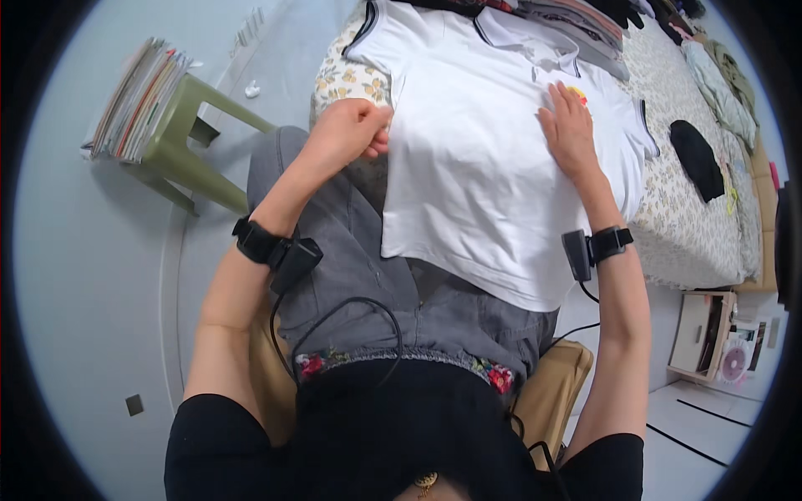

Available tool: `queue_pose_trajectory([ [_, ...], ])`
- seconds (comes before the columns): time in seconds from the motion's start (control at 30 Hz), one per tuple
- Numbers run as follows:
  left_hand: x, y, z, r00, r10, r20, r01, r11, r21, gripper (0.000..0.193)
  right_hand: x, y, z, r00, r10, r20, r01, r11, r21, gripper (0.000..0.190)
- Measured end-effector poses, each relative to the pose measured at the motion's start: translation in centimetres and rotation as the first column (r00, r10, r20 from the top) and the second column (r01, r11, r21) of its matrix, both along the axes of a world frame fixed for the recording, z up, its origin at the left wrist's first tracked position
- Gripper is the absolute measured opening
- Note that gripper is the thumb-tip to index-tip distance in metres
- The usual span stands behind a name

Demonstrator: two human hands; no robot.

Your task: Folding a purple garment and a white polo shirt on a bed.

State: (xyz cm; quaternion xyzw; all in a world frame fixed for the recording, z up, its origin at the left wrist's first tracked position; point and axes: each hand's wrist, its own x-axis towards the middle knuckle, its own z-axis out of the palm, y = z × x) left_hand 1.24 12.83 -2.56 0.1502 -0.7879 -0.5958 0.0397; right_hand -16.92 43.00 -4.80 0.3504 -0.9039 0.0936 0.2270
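Note:
A white polo shirt (463, 150) with dark-striped collar and sleeve edges lies spread, front up, over the bed's edge, its hem hanging over my lap. My left hand (360, 128) is at the shirt's left side edge, fingers curled; whether cloth is pinched between them cannot be seen clearly. My right hand (569, 131) rests flat on the chest, fingers extended, beside a small red and yellow emblem (578, 96). Both wrists wear black straps with cabled devices.
Folded clothes (579, 31) are stacked beyond the collar on the floral bedsheet (667, 219). A black cloth item (697, 161) lies at right. A green plastic stool (182, 134) holding papers or magazines (139, 103) stands at left. Black cables (351, 300) cross my lap.

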Motion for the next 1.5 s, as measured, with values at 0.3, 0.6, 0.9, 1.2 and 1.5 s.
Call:
queue_pose_trajectory([
  [0.3,4.3,1.8,-7.2,0.915,-0.293,0.277,0.35,0.918,-0.184,0.043,14.8,-5.5,-1.3,0.637,0.709,0.304,-0.692,0.699,-0.18,0.04],
  [0.6,5.8,4.2,-2.9,0.896,-0.364,0.256,0.057,0.666,0.744,0.018,19.7,-4.1,-0.5,0.671,0.651,0.355,-0.655,0.745,-0.127,0.076],
  [0.9,6.7,5.1,-2.4,0.939,-0.273,0.211,-0.03,0.545,0.838,0.015,21.6,-3.9,1.7,0.734,0.64,0.229,-0.597,0.768,-0.232,0.067],
  [1.2,6.7,5.4,-2.0,0.941,-0.273,0.202,-0.038,0.505,0.862,0.014,20.5,-3.4,1.3,0.778,0.603,0.177,-0.583,0.798,-0.154,0.069],
  [1.5,6.4,6.2,-1.6,0.963,-0.216,0.163,-0.061,0.414,0.908,0.01,21.1,-4.2,1.3,0.843,0.518,0.144,-0.477,0.845,-0.242,0.062],
])
